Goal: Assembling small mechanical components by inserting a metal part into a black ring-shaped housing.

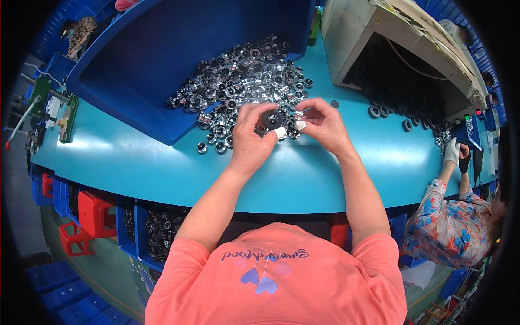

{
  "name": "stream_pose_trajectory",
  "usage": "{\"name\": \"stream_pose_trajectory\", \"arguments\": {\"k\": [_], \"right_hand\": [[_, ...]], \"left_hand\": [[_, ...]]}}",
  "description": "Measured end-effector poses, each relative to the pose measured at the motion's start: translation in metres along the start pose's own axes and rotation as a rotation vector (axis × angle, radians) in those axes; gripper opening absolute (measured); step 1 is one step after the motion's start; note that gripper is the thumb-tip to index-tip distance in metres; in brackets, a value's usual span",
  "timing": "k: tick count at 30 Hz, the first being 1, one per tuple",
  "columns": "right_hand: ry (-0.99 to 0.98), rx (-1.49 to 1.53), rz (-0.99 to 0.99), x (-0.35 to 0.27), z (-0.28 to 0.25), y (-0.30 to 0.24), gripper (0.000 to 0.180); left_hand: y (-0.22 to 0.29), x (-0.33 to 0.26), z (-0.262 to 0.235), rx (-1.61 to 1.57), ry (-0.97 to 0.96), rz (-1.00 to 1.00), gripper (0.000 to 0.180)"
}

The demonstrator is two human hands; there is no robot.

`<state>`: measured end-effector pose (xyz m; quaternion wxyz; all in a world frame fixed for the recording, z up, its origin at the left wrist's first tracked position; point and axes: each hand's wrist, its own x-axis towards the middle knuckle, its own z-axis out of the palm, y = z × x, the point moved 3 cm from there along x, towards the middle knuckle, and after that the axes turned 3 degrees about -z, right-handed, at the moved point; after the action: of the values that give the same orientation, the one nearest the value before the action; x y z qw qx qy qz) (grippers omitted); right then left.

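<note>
Near the middle of the table, my left hand [250, 138] pinches a small black wheel [272, 118] between thumb and fingers, its round face turned up. Close beside it, my right hand [329, 129] has thumb and fingertips closed around a small shiny hub [298, 115]. White wraps cover the tips of both thumbs. The two held pieces are a short gap apart. Just beyond my hands spreads a heap of silver-and-black hubs [252, 81], some lying loose around my fingers.
A large blue bin [124, 70] lies tipped at the left, its mouth toward the heap. At the right, a worn box [352, 49] holds black rings, with several rings [379, 111] spilled out. A co-worker [449, 222] handles parts at far right. Red stools [96, 214] stand lower left.
</note>
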<state>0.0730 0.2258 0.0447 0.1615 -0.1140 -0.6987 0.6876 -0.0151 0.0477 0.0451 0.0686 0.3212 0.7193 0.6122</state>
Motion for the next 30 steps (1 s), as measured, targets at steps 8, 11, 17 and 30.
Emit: {"name": "stream_pose_trajectory", "arguments": {"k": [8,11,17,30], "right_hand": [[-0.120,0.128,0.053,-0.003,0.009,0.002,0.037],[-0.141,0.215,0.029,-0.003,0.009,0.003,0.038],[-0.142,0.254,-0.001,-0.005,0.013,-0.001,0.040],[-0.060,-0.073,-0.267,-0.009,0.015,-0.013,0.038]], "left_hand": [[-0.017,0.001,0.002,-0.257,-0.016,-0.037,0.047],[-0.020,0.004,0.003,-0.622,-0.137,-0.223,0.045],[-0.016,0.002,0.003,-0.946,-0.289,-0.376,0.050],[-0.020,0.002,0.004,-1.063,-0.368,-0.434,0.052]]}}
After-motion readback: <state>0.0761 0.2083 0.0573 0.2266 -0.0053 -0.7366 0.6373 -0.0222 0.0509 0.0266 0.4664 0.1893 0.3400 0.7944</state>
